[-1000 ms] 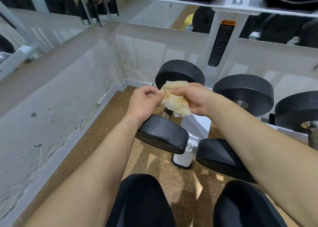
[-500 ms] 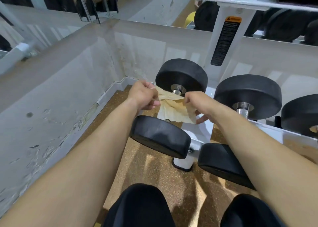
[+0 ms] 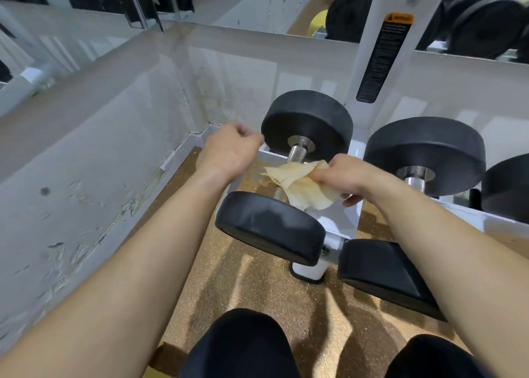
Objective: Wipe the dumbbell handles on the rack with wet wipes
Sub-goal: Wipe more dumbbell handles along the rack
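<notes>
Reaching forward, the right hand [image 3: 355, 177] pinches a crumpled tan wipe [image 3: 303, 188] between thumb and curled fingers. It holds the wipe over the near half of the handle [image 3: 296, 153] of the leftmost dumbbell [image 3: 309, 120], low on the rack [image 3: 335, 226]. Whether the wipe presses the metal cannot be told. The left hand [image 3: 229, 154] hovers with fingers curled, gripping nothing, just left of the far weight head. A wall [image 3: 86, 163] closes the left side, and a second dumbbell [image 3: 429, 145] sits close on the right.
</notes>
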Demonstrator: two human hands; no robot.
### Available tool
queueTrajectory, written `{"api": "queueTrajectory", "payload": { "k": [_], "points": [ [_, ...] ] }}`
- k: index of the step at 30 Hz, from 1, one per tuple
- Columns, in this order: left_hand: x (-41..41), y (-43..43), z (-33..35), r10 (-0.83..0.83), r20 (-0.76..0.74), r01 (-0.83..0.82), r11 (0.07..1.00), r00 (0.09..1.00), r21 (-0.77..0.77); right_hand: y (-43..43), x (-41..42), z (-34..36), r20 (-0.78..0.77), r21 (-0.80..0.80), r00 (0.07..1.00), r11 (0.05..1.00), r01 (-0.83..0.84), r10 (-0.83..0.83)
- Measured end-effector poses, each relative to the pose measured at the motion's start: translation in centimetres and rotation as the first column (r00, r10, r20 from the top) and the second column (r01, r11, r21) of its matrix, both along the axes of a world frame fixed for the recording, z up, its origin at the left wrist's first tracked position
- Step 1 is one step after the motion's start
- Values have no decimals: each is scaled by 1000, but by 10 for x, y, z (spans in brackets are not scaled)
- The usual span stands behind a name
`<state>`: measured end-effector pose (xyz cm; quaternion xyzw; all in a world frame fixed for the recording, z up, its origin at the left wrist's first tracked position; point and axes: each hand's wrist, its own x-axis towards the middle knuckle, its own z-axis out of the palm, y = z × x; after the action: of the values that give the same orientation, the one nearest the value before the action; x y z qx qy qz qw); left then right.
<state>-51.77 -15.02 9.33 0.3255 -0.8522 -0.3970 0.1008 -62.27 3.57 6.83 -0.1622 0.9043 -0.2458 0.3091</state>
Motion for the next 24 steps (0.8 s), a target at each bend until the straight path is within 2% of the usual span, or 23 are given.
{"api": "queueTrajectory", "payload": {
  "k": [1, 3, 5, 6, 7, 10, 13, 14, 15, 16, 17, 18, 19, 21, 22, 24],
  "points": [
    [3, 5, 3, -34, -111, 28, 998, 993, -62, -3, 3, 0, -24, 29, 1000, 1000, -3, 4],
    [7, 14, 7, -245, -210, 239, 969, 946, -54, -10, 12, 5, -84, 91, 996, 996, 3, 4],
    [11, 20, 11, -478, -81, 482, 875, 875, 38, -16, 17, 11, -162, 157, 987, 987, 20, 6],
    [10, 21, 10, -543, 14, 542, 839, 840, 52, -18, 20, 14, -204, 190, 979, 981, 33, 7],
    [7, 18, 7, -554, 74, 553, 832, 829, 44, -18, 22, 17, -250, 220, 968, 974, 47, 10],
    [-2, 13, -3, -459, 94, 459, 888, 883, 28, -15, 28, 24, -458, 275, 887, 958, 81, 57],
    [-4, 12, -12, -445, 121, 426, 892, 887, 154, -8, 47, 25, -763, 170, 639, 984, 53, 97],
    [-4, 13, -14, -430, 95, 407, 892, 898, 193, -8, 52, 23, -806, 132, 584, 991, 12, 100],
    [-3, 14, -14, -417, 65, 395, 893, 907, 216, -10, 52, 20, -779, 96, 620, 995, -24, 90],
    [-1, 15, -14, -409, 46, 390, 893, 911, 227, -14, 51, 18, -676, 35, 735, 999, -33, 48],
    [1, 15, -14, -405, 25, 388, 890, 914, 238, -18, 49, 19, -479, -37, 878, 999, -5, -13],
    [3, 16, -14, -393, -3, 382, 893, 920, 239, -22, 47, 20, -214, -129, 973, 990, 55, -82],
    [5, 17, -15, -354, -36, 353, 908, 934, 224, -25, 47, 22, 39, -236, 990, 961, 144, -139],
    [11, 22, -16, -204, -95, 217, 965, 974, 149, -35, 46, 22, 408, -400, 891, 839, 370, -198],
    [14, 25, -17, -124, -118, 138, 982, 985, 125, -41, 44, 19, 507, -439, 833, 767, 469, -219],
    [22, 34, -16, -35, -135, 45, 996, 990, 72, -56, 35, 8, 593, -456, 753, 652, 605, -284]
  ]
}}
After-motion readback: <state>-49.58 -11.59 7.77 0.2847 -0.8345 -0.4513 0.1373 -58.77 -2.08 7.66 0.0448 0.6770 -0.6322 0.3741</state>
